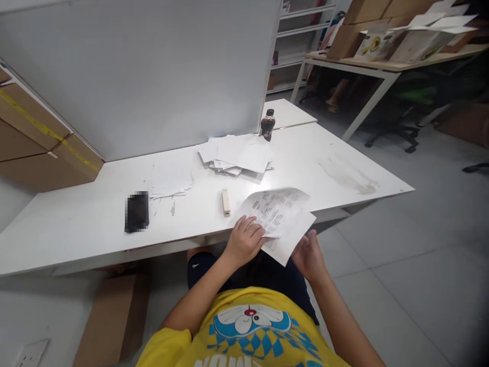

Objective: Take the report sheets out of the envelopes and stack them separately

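Two or so printed paper sheets (280, 214) hang partly over the table's front edge, the upper one curled and shifted against the lower. My left hand (246, 238) grips them at the left side, fingers lying over the print. At the lower right edge, my right hand (308, 256) holds the sheets, some of its fingers hidden by paper. A cream stapler (226, 202) lies just left of the sheets, apart from both hands. Behind it rests an untidy pile of white papers (242, 153).
A dark bottle (268, 126) stands behind the pile. To the left are thin loose sheets (171, 186) and a blurred black object (136, 213). Cardboard boxes (46, 137) fill the table's left end; a grey partition (153, 76) rises along the back. Another box (110, 318) stands below.
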Available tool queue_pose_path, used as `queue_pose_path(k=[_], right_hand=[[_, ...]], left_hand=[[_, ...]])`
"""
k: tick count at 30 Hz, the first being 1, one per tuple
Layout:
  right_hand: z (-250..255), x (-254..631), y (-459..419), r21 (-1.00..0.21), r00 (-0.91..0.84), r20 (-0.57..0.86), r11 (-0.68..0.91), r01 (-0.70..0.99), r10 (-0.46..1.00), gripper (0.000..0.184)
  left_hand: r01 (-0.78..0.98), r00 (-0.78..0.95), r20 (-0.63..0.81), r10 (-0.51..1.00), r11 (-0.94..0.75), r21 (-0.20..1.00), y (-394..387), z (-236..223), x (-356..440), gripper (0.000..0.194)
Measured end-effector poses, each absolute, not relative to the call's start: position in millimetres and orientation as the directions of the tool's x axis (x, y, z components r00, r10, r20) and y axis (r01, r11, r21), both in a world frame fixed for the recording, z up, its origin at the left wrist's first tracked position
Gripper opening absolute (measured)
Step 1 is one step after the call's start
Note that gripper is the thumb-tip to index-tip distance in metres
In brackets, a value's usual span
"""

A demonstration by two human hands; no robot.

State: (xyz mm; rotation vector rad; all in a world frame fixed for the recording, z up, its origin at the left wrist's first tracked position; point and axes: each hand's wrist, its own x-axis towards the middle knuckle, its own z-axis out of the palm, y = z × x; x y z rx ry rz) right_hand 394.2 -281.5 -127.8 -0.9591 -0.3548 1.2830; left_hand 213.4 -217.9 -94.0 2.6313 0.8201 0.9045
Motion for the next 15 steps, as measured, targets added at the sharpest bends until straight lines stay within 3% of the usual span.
queue_pose_path(k=[2,5,11,13,15], right_hand=[[-129,402,-285,-0.774,0.211,-0.281,-0.091,-0.627,0.936,0.064],[-135,405,-289,-0.765,0.141,-0.331,-0.177,-0.619,0.933,0.053],[-133,386,-274,-0.720,0.273,-0.332,-0.055,-0.692,0.903,0.048],[-130,381,-270,-0.718,0.306,-0.324,-0.023,-0.695,0.895,0.050],[-127,375,-269,-0.716,0.334,-0.329,-0.003,-0.698,0.883,0.051]], left_hand=[[0.386,0.623,0.479,0.618,-0.776,0.498,-227,-100,217,0.021],[0.312,0.637,0.491,0.595,-0.781,0.541,-238,-106,217,0.024],[0.307,0.632,0.513,0.581,-0.795,0.523,-247,-113,209,0.034],[0.330,0.521,0.556,0.647,-0.754,0.568,-247,-119,206,0.031],[0.335,0.202,0.567,0.798,-0.601,0.726,-250,-123,206,0.031]])
